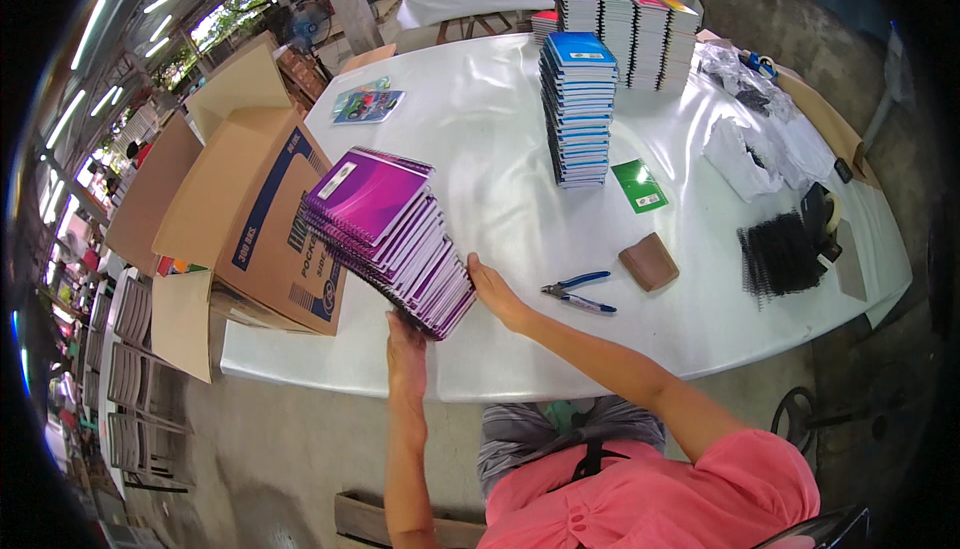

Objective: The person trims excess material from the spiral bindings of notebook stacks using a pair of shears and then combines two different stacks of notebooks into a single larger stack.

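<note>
Head view: both hands steady a tilted stack of purple spiral notebooks [390, 239] at the tabletop's [480, 139] near edge; left hand [406, 349] beneath, right hand [493, 292] flat against its lower end, fingers apparently straight.

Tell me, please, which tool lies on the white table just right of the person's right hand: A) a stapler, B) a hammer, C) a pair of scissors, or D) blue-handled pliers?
D: blue-handled pliers lie on the table just beyond the right hand, which steadies the stack of purple notebooks.
</note>
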Motion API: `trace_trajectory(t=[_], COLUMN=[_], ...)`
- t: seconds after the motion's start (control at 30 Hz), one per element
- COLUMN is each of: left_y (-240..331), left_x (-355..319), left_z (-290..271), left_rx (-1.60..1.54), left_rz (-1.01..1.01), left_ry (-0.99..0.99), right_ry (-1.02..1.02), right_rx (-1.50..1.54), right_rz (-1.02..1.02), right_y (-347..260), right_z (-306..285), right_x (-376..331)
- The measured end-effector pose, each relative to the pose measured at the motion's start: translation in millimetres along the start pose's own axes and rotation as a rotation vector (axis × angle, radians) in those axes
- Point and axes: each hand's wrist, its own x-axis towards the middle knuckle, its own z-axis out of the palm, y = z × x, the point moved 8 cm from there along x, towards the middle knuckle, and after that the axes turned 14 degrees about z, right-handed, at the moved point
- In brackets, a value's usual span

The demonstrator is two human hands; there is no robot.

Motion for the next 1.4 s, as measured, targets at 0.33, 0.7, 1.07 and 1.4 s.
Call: trace_trajectory(t=[0.33, 0.7, 1.07, 1.4], left_y=[-15, -6, -64, -66], left_x=[77, 47, 85, 130], left_z=[32, 44, 52, 141], left_rx=[-0.097, 0.501, 0.521, 0.683], left_rz=[-0.128, 0.270, 0.332, 0.434], left_ry=[-0.319, -0.624, -0.583, -0.520], right_ry=[0.071, -0.049, -0.043, 0.120], right_rx=[0.127, 0.105, 0.109, 0.109], right_rz=[-0.053, -0.035, -0.205, -0.018], right_y=[4, -4, -25, -37], right_z=[-32, -37, -50, -132], right_x=[-26, -12, -7, 44])
